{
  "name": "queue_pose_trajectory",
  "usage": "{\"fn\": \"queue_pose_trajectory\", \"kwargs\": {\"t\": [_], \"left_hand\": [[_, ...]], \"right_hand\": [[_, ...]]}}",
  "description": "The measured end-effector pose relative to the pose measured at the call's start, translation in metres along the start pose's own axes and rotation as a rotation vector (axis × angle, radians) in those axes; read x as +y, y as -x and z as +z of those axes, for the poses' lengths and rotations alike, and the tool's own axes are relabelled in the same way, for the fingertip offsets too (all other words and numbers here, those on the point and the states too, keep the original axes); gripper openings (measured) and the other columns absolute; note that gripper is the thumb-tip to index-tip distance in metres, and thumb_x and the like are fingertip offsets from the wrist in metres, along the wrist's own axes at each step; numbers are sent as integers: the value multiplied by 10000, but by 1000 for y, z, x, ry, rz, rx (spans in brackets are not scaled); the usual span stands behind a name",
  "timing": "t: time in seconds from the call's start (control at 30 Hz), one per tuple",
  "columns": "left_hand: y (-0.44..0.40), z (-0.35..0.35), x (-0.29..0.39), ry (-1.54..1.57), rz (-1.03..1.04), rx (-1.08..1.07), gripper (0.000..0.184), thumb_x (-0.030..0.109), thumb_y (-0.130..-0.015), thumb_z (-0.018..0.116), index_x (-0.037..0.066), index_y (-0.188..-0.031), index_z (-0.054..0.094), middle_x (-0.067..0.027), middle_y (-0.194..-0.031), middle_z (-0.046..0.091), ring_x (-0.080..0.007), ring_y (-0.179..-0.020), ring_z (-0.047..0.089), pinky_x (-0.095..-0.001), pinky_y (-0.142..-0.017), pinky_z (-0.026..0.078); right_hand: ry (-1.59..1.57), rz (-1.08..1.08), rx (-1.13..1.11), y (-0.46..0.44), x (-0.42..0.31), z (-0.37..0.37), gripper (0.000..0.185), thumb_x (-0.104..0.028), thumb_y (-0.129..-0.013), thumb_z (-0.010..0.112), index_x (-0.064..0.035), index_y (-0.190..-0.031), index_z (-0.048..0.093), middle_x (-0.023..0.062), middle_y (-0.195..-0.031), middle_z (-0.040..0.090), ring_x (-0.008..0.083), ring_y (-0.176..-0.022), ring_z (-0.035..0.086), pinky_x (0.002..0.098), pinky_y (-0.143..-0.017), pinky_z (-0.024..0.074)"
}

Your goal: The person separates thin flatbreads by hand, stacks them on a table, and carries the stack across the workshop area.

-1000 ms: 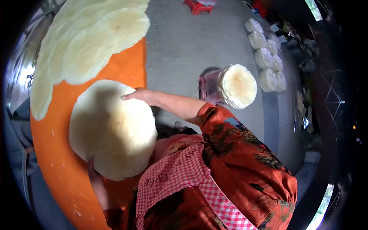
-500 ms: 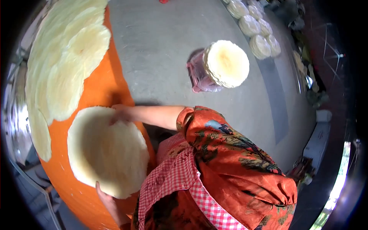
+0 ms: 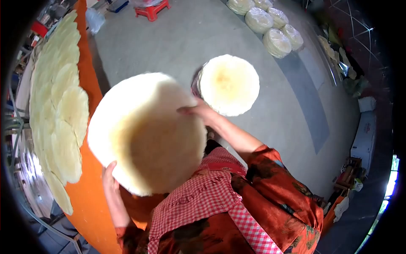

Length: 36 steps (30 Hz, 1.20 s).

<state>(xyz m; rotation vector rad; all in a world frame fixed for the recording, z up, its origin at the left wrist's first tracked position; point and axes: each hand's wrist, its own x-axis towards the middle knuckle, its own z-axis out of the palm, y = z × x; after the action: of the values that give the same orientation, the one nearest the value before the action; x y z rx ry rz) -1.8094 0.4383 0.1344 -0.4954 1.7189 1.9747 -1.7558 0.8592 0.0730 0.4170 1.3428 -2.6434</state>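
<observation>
A large round pale flatbread (image 3: 148, 135) is held up in front of my body, over the edge of the orange table (image 3: 86, 207). My left hand (image 3: 111, 182) grips its lower left rim, the thumb on top and the other fingers underneath. On the opposite side my right hand (image 3: 198, 111) pinches the right rim, thumb on the upper face. A shadow covers much of the bread's surface. Just beyond my right hand stands a round stack of flatbreads (image 3: 229, 85), browned at its centre.
Many overlapping flatbreads (image 3: 63, 110) lie along the table's left side. On the grey floor are a red stool (image 3: 152, 9) at the top and several plastic-wrapped bread stacks (image 3: 277, 42) at the upper right. A white box (image 3: 363, 133) lies at the far right.
The large flatbread has risen off the orange table and moved right, toward the round stack, with both hands on it. The view has shifted as well.
</observation>
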Motion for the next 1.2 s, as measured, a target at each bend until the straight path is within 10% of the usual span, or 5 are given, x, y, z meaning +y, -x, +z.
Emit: {"fn": "queue_pose_trajectory", "kwargs": {"t": [0.43, 1.2], "left_hand": [[-156, 400, -95, -73, -359, -804, 662, -9, -734, 670, 15, -1349, 426, -102, -1203, 583, -217, -1093, 565, -351, -938, 458], [-360, 498, -157, -257, -763, -791, 859, -14, -646, 803, 4, -1382, 360, -101, -1181, 585, -202, -1125, 537, -333, -938, 460]], "right_hand": [[-25, -9, 853, 168, -74, -302, 624, -70, -769, 632, 35, -1335, 391, 181, -1244, 541, 314, -1126, 551, 423, -943, 484], [-215, 281, 1239, 96, -9, -408, 688, -176, -692, 730, -44, -1303, 444, 82, -1177, 568, 247, -1085, 538, 393, -939, 452]]}}
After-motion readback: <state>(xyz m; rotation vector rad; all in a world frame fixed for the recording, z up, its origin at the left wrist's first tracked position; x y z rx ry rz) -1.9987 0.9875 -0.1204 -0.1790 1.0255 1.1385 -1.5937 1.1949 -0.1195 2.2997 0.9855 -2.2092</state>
